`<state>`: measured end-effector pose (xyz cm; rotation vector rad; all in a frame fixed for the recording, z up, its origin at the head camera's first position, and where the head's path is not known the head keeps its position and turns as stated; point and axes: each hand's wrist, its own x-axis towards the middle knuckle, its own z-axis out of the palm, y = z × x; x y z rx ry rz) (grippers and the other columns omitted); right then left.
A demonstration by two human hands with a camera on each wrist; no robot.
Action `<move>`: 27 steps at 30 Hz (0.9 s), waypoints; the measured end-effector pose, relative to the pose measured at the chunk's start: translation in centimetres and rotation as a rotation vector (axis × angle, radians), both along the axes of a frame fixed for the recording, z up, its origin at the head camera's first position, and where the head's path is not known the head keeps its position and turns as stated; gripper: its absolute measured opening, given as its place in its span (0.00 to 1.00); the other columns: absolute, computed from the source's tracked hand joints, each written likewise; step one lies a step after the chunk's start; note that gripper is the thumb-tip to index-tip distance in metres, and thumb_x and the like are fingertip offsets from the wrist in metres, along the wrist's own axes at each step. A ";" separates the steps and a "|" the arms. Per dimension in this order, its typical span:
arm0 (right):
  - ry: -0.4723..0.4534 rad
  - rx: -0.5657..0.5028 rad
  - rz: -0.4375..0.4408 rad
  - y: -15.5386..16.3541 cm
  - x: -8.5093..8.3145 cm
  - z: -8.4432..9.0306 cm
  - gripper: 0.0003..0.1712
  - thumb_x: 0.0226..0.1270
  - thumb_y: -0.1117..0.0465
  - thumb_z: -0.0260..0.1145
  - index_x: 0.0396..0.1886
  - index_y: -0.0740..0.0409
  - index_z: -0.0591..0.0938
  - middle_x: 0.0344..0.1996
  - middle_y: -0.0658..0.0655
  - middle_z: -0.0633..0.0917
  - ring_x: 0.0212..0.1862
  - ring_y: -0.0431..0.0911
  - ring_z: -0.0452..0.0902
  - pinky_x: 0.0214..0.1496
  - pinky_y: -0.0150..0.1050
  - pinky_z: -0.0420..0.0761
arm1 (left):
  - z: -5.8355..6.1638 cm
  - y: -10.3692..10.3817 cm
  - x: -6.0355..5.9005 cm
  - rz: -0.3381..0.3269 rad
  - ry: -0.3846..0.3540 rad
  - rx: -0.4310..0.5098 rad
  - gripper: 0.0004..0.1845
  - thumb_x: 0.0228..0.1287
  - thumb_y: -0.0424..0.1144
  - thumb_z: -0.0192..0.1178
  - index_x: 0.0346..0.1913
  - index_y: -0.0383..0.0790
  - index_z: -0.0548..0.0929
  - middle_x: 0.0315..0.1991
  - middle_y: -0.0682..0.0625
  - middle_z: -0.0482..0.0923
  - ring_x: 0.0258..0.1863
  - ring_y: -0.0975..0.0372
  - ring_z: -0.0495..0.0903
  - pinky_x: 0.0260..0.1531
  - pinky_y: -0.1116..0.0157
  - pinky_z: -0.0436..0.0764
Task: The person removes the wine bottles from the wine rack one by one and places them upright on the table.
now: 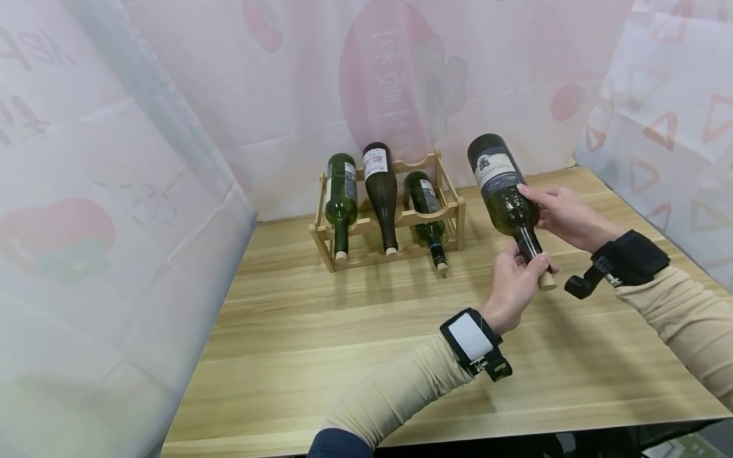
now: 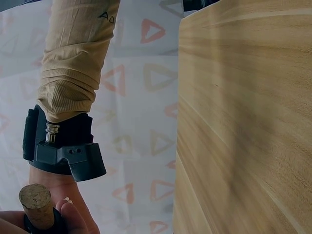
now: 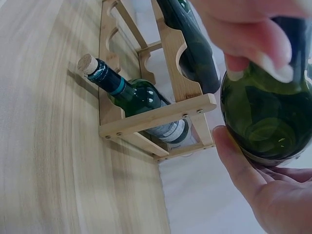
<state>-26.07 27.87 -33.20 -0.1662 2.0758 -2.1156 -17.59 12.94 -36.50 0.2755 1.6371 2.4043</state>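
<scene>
Both hands hold a dark green wine bottle (image 1: pixel 497 175) above the table, right of the rack. It tilts with its base up and away and its corked neck toward the person. My left hand (image 1: pixel 509 286) grips the neck near the cork (image 2: pixel 35 197). Around the side of the body, my right hand (image 1: pixel 568 215) has its thumb by the label; in the right wrist view its fingers (image 3: pixel 243 170) lie against the green glass. A wooden wine rack (image 1: pixel 457 213) holds a green bottle (image 1: pixel 342 207) and a darker bottle (image 1: pixel 382 191) on top, and another bottle (image 3: pixel 141 97) lower at the right.
The rack stands toward the back of the wooden table (image 1: pixel 275 356), near a printed white curtain (image 1: pixel 298 89). More printed sheeting (image 1: pixel 658 127) borders the table at the right, and another sheet (image 1: pixel 114 254) at the left. The table's front edge lies below the forearms.
</scene>
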 end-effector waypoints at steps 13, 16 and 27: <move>-0.012 -0.023 -0.001 0.3 0.4 0.3 0.14 0.75 0.51 0.53 0.37 0.48 0.84 0.38 0.46 0.84 0.42 0.37 0.79 0.45 0.32 0.80 | 0.1 0.2 0.0 -0.025 -0.001 -0.019 0.03 0.67 0.29 0.57 0.40 0.39 0.76 0.29 0.43 0.81 0.35 0.55 0.82 0.31 0.69 0.83; -0.014 -0.029 0.002 0.4 0.4 0.3 0.14 0.75 0.51 0.53 0.37 0.48 0.84 0.38 0.46 0.84 0.41 0.37 0.80 0.45 0.32 0.80 | 0.1 0.2 0.0 -0.023 0.004 -0.016 0.03 0.67 0.29 0.57 0.40 0.39 0.76 0.30 0.41 0.82 0.33 0.57 0.82 0.30 0.70 0.82; 0.005 0.030 0.014 0.7 0.5 0.0 0.14 0.76 0.50 0.52 0.38 0.45 0.83 0.39 0.44 0.84 0.43 0.36 0.80 0.45 0.31 0.80 | -0.1 0.7 0.4 0.015 -0.017 -0.038 0.04 0.66 0.28 0.58 0.40 0.38 0.76 0.34 0.33 0.83 0.32 0.57 0.83 0.32 0.69 0.83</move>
